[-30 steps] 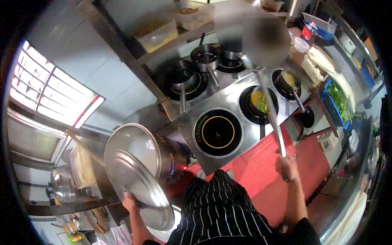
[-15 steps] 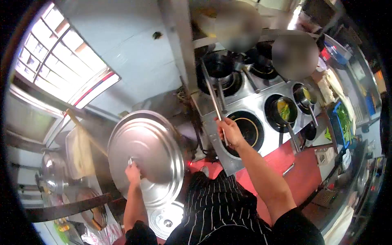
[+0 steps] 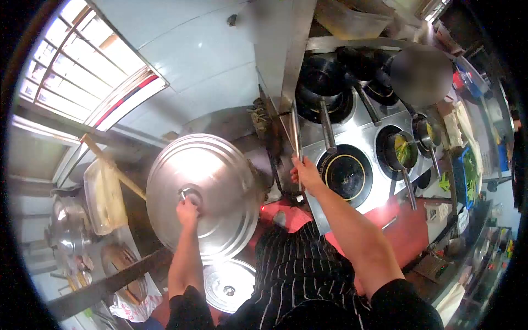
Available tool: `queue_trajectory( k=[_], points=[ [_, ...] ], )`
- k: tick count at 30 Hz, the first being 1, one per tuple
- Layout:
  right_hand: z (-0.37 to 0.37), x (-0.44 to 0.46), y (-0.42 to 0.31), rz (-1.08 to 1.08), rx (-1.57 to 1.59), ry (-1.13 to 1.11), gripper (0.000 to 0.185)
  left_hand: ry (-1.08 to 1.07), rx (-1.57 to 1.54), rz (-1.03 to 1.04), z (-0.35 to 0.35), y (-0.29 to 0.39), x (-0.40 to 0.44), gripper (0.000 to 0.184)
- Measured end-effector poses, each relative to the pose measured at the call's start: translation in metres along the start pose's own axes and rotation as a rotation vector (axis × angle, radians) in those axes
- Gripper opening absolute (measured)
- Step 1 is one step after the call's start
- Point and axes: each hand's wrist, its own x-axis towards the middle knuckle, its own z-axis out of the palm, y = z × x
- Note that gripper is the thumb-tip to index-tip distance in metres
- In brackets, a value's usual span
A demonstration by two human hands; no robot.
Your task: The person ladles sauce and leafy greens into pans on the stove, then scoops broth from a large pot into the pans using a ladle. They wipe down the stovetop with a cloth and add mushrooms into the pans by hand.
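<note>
My left hand [image 3: 187, 210] grips the handle of a large round metal lid [image 3: 220, 220]. The lid looks level with, or a little above, a big pot on the left; what lies beneath is hidden. My right hand [image 3: 307, 175] is closed around a long metal handle [image 3: 297, 135] at the stove's left edge. Its far end cannot be made out against the metal post. Beside that hand is a black round burner [image 3: 345, 172]. A dark saucepan [image 3: 322, 80] sits behind it, its handle pointing toward me.
Two small pans with yellow and green food, a nearer pan [image 3: 406, 151] and a farther pan [image 3: 428, 132], stand on the right burners. A second metal lid [image 3: 228, 286] lies below the large one. A blue basket [image 3: 467, 176] holds greens. A wooden stick [image 3: 113, 168] leans at left.
My right hand has brought the long handle leftward, from over the stove to its left edge. The large lid appears larger and slightly shifted, still in my left hand. The view has turned left.
</note>
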Motion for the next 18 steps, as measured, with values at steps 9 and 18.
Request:
queue_trajectory(
  k=[9,18],
  points=[
    [-0.007,-0.020,-0.004,-0.091,-0.330,0.149,0.069,-0.051,0.189,0.254,0.010,-0.020,0.040,0.031],
    [-0.057,-0.249,-0.125,-0.560,0.107,-0.085,0.030,0.112,0.250,0.132,0.021,0.013,0.004,0.049]
  ],
)
